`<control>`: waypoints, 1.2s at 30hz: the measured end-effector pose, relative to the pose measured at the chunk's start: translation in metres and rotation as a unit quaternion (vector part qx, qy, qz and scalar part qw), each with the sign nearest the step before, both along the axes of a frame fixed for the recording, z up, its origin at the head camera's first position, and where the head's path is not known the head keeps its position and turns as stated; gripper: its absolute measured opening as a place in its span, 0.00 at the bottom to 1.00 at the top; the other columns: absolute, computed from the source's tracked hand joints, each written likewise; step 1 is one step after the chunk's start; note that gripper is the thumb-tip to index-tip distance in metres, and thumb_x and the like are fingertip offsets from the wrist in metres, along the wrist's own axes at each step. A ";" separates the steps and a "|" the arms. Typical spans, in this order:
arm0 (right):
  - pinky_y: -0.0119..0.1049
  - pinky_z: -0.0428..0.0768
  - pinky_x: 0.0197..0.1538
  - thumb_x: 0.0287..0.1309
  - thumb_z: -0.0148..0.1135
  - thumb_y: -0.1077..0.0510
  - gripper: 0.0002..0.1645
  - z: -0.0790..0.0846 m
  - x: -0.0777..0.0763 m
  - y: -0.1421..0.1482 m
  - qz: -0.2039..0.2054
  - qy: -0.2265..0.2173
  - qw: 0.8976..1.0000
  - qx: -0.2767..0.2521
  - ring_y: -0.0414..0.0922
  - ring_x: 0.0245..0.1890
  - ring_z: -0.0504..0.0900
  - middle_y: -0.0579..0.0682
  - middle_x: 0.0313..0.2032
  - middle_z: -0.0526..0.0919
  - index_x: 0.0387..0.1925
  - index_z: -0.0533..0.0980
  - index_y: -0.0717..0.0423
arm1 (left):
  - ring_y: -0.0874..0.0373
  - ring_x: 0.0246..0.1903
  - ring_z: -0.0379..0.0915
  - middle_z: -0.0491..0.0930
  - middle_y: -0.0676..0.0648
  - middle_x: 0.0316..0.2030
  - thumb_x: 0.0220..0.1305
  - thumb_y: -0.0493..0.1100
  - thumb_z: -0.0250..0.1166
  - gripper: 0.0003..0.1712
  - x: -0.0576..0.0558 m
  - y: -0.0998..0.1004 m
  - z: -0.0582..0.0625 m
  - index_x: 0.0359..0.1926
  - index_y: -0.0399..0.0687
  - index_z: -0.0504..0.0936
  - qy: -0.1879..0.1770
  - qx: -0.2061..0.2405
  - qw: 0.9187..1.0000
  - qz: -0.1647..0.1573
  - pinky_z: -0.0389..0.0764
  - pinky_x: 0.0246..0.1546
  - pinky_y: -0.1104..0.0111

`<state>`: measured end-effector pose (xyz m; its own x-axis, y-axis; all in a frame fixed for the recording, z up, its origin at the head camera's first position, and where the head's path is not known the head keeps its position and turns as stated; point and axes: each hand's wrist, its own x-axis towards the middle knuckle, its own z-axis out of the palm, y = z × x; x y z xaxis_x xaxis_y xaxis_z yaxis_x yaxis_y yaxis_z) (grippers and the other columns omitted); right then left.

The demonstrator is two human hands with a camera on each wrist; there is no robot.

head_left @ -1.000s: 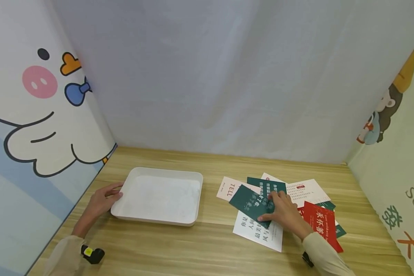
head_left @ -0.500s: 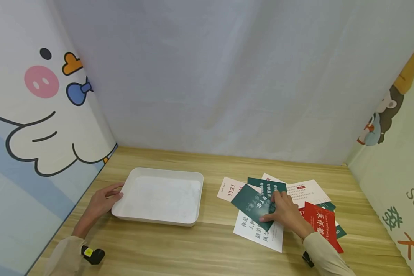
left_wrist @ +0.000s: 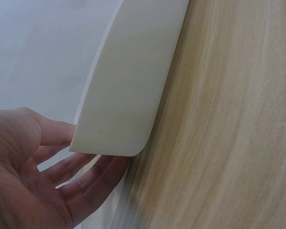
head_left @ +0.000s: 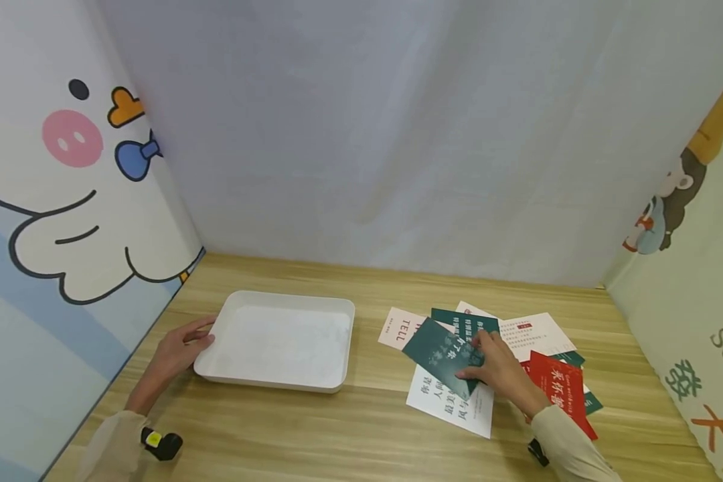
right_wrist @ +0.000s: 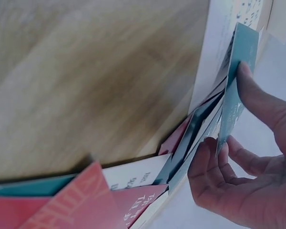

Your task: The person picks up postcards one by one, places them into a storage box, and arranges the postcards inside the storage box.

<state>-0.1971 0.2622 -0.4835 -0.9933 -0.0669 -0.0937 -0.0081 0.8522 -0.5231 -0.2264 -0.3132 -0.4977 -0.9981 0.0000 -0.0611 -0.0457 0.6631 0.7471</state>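
Note:
A dark green card (head_left: 436, 355) with pale printing is tilted above the pile, pinched at its right side by my right hand (head_left: 497, 371). In the right wrist view, the thumb (right_wrist: 257, 95) presses one face of the green card (right_wrist: 238, 81) and fingertips meet its other edge. A shallow white tray (head_left: 283, 341) sits left of centre. My left hand (head_left: 177, 351) holds its left side; the left wrist view has the thumb at the rim of the tray wall (left_wrist: 128, 90) and fingers (left_wrist: 100, 186) reaching around beneath it.
Under and beside the held card lie a pink card (head_left: 397, 328), a white lettered card (head_left: 452, 405), another green card (head_left: 466, 321), a white card (head_left: 539, 335) and a red card (head_left: 563, 388). The wooden table (head_left: 337, 435) meets a grey curtain (head_left: 361, 167) behind.
The green card in my right hand has lifted and tilted slightly, its lower edge shifting to the right. My left hand and the tray have stayed in place.

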 end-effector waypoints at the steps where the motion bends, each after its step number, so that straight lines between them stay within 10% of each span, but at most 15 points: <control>1: 0.54 0.79 0.55 0.50 0.84 0.53 0.39 0.000 0.000 0.000 0.003 0.003 1.000 -0.003 0.53 0.47 0.75 0.59 0.46 0.75 0.56 0.74 0.68 | 0.27 0.65 0.70 0.68 0.23 0.70 0.79 0.42 0.59 0.30 0.000 -0.001 0.000 0.74 0.30 0.67 -0.001 -0.002 1.000 0.001 0.80 0.56 0.43; 36: 0.38 0.87 0.32 0.61 0.73 0.68 0.18 0.011 0.007 0.014 -0.031 -0.028 0.989 -0.139 0.48 0.36 0.80 0.62 0.41 0.82 0.51 0.79 0.68 | 0.27 0.66 0.68 0.66 0.23 0.71 0.79 0.41 0.58 0.30 0.006 0.003 0.002 0.75 0.31 0.66 -0.018 -0.003 1.000 0.011 0.78 0.59 0.41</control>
